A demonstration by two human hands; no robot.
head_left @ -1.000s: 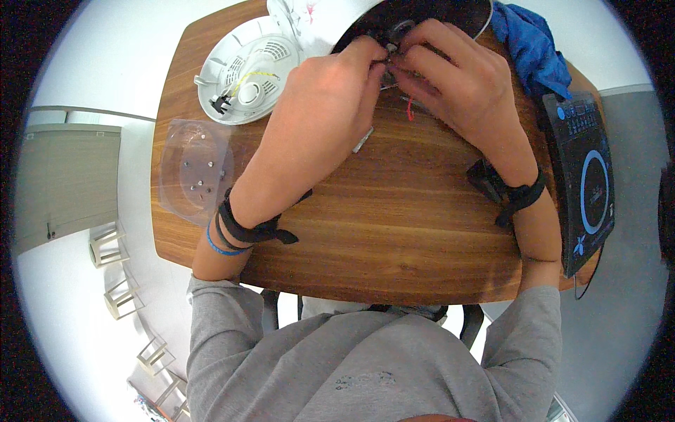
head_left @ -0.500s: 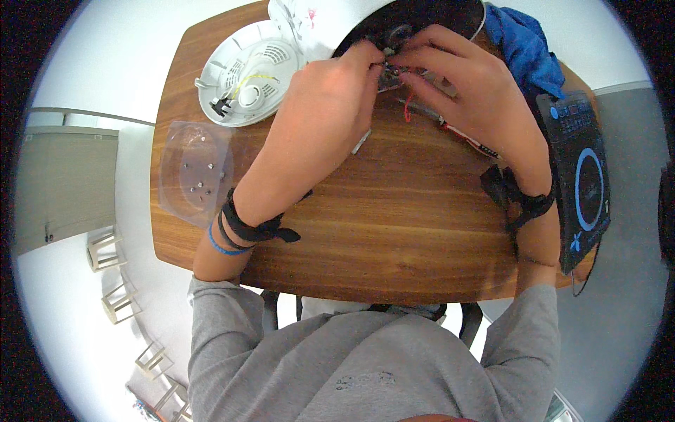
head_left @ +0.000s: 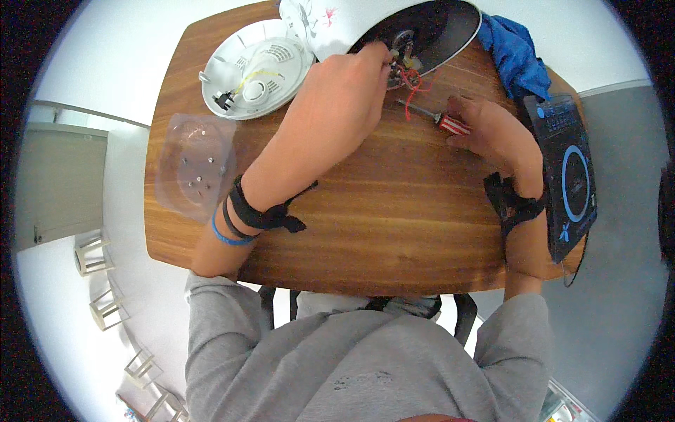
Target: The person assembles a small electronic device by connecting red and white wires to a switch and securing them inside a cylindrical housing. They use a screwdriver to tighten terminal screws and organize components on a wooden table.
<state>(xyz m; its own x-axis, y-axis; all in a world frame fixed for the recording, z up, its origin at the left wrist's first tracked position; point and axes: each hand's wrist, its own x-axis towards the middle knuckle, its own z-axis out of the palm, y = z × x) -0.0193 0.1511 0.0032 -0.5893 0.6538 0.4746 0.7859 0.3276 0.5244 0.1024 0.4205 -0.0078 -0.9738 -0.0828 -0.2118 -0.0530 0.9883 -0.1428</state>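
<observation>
My left hand [head_left: 346,95] reaches into the dark hollow of a white appliance shell [head_left: 411,13] lying tilted at the table's far side. Its fingertips are pinched together at the small electrical parts there; what they hold is hidden. Red wires [head_left: 415,81] hang out beside the fingertips. My right hand [head_left: 494,133] is low over the table, its thumb and fingers apart on either side of the red-and-white handle of a screwdriver [head_left: 452,124]. The screwdriver's metal shaft points left toward the red wires, and the hand covers its rear end.
A white round vented cover [head_left: 218,81] with a yellow wire lies at the far left. Nearer is a clear plastic tray [head_left: 169,165] with several screws. A blue cloth [head_left: 519,56] and a black induction hob [head_left: 562,162] lie along the right edge of the table [head_left: 365,239].
My right hand has left the parts in the shell and come back right and nearer, around the screwdriver handle. My left hand stays at the parts. The view has shifted slightly.
</observation>
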